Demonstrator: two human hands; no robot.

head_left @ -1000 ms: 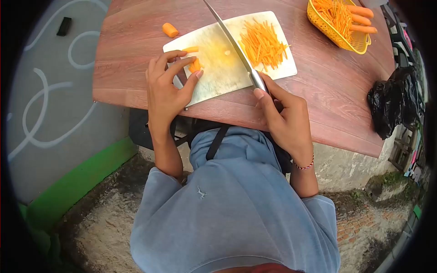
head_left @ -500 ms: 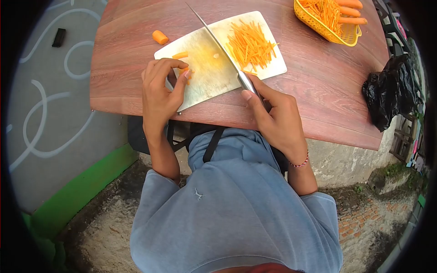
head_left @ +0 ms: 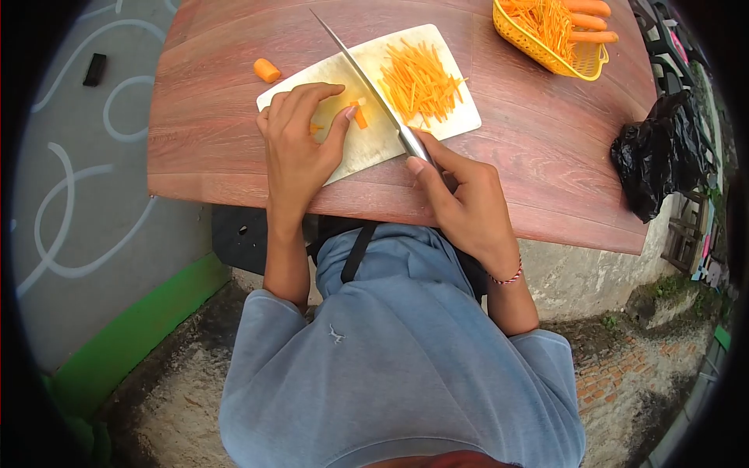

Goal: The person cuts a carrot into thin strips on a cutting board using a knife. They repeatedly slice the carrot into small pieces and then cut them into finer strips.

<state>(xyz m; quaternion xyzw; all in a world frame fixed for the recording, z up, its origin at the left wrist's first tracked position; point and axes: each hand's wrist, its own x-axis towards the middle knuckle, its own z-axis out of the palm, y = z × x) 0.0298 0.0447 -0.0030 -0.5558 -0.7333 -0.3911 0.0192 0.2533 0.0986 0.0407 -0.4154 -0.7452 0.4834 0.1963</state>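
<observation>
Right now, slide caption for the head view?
Knife in right hand, over the board, between carrot shreds and a piece by the left hand.

Carrot shreds (head_left: 421,84) lie on the cutting board (head_left: 367,147), right of the knife (head_left: 380,101). The basket (head_left: 534,54) stands farther right on the table (head_left: 546,156).

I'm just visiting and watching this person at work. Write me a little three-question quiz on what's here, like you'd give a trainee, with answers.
1. Which hand holds the knife?
2. True or false: the carrot stub lies on the table, off the cutting board.
3. The basket is: A) blue, B) yellow, C) red.

Key: 1. The right hand. 2. True. 3. B.
</observation>
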